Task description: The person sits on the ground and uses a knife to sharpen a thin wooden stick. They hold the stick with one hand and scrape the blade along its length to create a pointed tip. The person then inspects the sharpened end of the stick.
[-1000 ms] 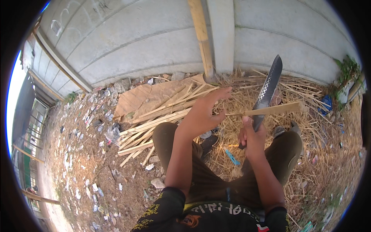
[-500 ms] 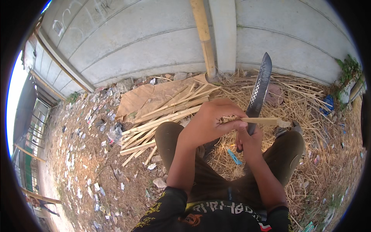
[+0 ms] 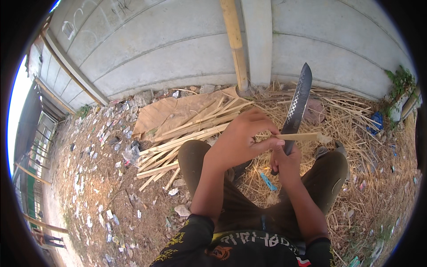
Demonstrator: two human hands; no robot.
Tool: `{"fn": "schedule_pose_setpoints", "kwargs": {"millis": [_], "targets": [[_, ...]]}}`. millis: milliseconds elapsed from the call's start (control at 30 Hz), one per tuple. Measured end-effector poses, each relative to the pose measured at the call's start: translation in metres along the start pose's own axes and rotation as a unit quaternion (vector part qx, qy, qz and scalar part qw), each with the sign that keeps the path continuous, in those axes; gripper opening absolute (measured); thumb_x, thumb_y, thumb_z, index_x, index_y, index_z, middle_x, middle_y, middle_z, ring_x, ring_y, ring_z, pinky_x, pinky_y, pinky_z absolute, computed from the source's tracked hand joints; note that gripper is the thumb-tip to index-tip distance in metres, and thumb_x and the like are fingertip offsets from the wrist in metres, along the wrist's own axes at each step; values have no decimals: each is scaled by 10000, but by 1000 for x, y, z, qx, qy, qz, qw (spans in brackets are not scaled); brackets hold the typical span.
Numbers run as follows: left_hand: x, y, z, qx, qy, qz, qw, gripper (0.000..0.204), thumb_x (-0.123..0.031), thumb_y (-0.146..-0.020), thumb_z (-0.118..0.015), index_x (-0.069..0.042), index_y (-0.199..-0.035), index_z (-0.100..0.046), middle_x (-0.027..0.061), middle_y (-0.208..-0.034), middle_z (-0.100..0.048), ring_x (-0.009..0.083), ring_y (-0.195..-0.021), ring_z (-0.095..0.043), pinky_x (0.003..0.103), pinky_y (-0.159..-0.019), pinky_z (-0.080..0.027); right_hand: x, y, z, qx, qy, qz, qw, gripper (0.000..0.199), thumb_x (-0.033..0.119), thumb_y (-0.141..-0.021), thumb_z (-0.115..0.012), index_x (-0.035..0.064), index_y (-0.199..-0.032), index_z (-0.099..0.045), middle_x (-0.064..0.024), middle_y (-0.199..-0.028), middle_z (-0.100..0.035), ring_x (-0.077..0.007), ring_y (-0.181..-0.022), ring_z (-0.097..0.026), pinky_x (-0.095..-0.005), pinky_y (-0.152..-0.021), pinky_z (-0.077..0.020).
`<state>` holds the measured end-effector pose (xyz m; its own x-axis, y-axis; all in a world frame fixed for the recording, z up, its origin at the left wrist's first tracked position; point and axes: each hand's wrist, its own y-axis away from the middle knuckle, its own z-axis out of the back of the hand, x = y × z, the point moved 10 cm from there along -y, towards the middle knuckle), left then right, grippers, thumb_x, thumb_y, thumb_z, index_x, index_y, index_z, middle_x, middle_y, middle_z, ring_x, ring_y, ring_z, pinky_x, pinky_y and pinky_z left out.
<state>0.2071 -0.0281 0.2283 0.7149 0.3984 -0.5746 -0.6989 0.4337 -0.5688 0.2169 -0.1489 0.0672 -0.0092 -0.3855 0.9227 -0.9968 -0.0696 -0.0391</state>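
Note:
My left hand is closed around one end of a thin pale bamboo strip that points to the right. My right hand grips the handle of a long dark machete, blade pointing up and away. The strip crosses the blade just above my right hand. Both hands hover over my bent knees; I sit on the ground.
A pile of split bamboo strips lies on a brown cardboard sheet to my left. A bamboo pole leans on the grey concrete wall. Straw and shavings cover the ground at right; litter is scattered at left.
My left hand, open and reaching a second ago, has closed on the strip. The machete has swung from leaning right to more upright, and the strip now lies across its blade.

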Motion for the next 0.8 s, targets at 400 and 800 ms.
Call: {"fn": "schedule_pose_setpoints", "kwargs": {"millis": [400,800], "targets": [[-63,9,25,-75,145,-145,976,471,-186,-823,-800,70,-1184,-639,193,-1013,-729,308,-957,-683,434,-897,-516,-15,3,-12,59,123,50,989,289,268,-949,-733,38,-1112,-670,71,-655,-515,-16,-554,-432,-214,-502,-349],[-24,52,62,-383,294,-114,868,447,-449,-1023,-555,-8,-992,-493,33,-766,-474,112,-586,-381,275,-522,-320,-35,26,-29,91,95,-113,985,400,391,-1022,-606,36,-839,-587,54,-645,-476,-23,-579,-418,-239,-512,-358]]}}
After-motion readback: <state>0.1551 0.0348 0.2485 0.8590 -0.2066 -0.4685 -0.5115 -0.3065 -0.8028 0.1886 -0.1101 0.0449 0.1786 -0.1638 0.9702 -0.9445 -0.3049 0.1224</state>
